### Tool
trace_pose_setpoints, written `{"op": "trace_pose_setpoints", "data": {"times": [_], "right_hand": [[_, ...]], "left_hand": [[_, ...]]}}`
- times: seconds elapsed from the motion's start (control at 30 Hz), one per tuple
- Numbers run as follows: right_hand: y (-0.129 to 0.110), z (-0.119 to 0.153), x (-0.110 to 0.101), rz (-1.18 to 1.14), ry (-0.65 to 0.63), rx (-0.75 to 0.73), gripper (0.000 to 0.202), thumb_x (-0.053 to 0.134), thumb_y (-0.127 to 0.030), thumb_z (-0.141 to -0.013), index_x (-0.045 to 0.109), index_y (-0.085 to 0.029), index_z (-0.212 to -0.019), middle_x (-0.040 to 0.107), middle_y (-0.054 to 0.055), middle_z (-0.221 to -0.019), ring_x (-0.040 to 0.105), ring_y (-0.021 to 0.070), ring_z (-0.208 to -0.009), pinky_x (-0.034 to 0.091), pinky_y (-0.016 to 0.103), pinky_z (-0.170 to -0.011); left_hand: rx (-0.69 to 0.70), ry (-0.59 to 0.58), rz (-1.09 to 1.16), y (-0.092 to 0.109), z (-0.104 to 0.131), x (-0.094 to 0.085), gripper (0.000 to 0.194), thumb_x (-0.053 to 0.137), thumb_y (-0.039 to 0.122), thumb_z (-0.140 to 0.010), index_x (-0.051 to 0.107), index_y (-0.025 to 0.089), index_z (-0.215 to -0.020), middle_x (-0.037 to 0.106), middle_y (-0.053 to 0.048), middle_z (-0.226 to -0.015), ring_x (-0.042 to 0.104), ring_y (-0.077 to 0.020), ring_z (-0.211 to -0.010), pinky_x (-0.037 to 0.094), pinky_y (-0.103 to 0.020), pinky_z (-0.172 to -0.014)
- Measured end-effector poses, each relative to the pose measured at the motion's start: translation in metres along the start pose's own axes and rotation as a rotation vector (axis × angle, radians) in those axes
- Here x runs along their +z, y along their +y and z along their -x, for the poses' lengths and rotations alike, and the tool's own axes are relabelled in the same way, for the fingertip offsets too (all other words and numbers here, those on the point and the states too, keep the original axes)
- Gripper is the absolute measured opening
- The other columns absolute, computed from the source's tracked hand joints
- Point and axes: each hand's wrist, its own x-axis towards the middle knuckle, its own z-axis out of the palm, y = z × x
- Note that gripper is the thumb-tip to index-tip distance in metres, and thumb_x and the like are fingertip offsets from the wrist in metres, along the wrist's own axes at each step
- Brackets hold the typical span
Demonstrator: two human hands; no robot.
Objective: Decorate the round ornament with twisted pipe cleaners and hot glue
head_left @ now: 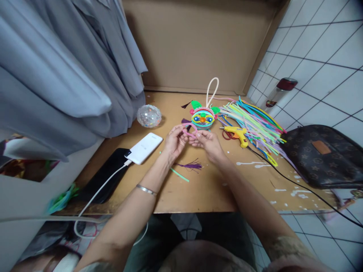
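Between both hands, near the middle of the table, is a pink pipe cleaner (188, 133) bent into a loop. My left hand (176, 141) pinches its left side, and my right hand (208, 142) pinches its right side. Just beyond the fingers sits a colourful lion-like ornament (203, 118) with green ears, blue eyes and a white loop (212, 90) on top. A purple tassel (193, 165) and a green strip (179, 175) lie on the table nearer to me, below the hands.
A clear ball (149, 116), a white power bank (144, 148) with a cable and a black device (109, 177) lie left. At right are a yellow glue gun (238, 135), many pipe cleaners (252, 122), a brown bag (323, 155) and a red-capped bottle (279, 92).
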Motion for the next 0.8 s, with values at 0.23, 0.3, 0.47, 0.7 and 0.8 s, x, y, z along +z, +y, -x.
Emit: {"op": "trace_pose_setpoints", "data": {"times": [0.23,0.3,0.47,0.7,0.8], "right_hand": [[-0.002,0.002,-0.002,-0.076,-0.081,0.044,0.030,0.086,-0.042,-0.064,0.072,-0.018,-0.075,0.063,-0.005,-0.057,0.055,0.0061,-0.052,0.043,0.020,-0.054],[-0.001,0.001,-0.002,-0.054,-0.104,0.039,0.027,0.084,-0.041,-0.064,0.070,-0.019,-0.071,0.061,-0.006,-0.054,0.053,0.0063,-0.050,0.041,0.020,-0.052],[-0.002,0.000,-0.002,0.002,-0.115,0.071,0.024,0.081,-0.037,-0.061,0.069,-0.019,-0.072,0.060,-0.006,-0.051,0.051,0.0071,-0.046,0.041,0.022,-0.050],[-0.009,0.001,-0.004,-0.025,-0.073,0.070,0.034,0.078,-0.029,-0.059,0.065,-0.022,-0.089,0.061,-0.009,-0.050,0.051,0.0081,-0.043,0.042,0.022,-0.049],[-0.008,0.000,-0.006,-0.043,-0.091,0.070,0.031,0.080,-0.028,-0.060,0.062,-0.021,-0.085,0.062,-0.009,-0.052,0.054,0.0084,-0.046,0.044,0.021,-0.050]], "left_hand": [[0.126,0.012,-0.136,-0.005,-0.001,-0.005,0.019,0.077,0.017,-0.080,0.059,0.016,-0.075,0.061,0.005,-0.060,0.053,-0.0036,-0.047,0.045,-0.013,-0.047],[0.171,0.016,-0.144,-0.006,-0.003,-0.007,0.019,0.077,0.018,-0.079,0.059,0.017,-0.075,0.062,0.005,-0.063,0.053,-0.0040,-0.050,0.041,-0.013,-0.045],[0.139,-0.016,-0.100,-0.007,-0.006,-0.011,0.023,0.076,0.015,-0.082,0.056,0.017,-0.072,0.058,0.005,-0.063,0.050,-0.0039,-0.052,0.037,-0.013,-0.047],[0.032,-0.110,0.013,-0.001,0.001,-0.007,0.012,0.063,0.015,-0.092,0.067,0.015,-0.082,0.064,-0.001,-0.072,0.049,-0.0050,-0.054,0.047,-0.017,-0.055],[0.036,-0.135,0.007,-0.002,-0.001,-0.010,0.014,0.062,0.019,-0.093,0.067,0.016,-0.080,0.068,-0.003,-0.079,0.053,-0.0064,-0.057,0.050,-0.020,-0.058]]}}
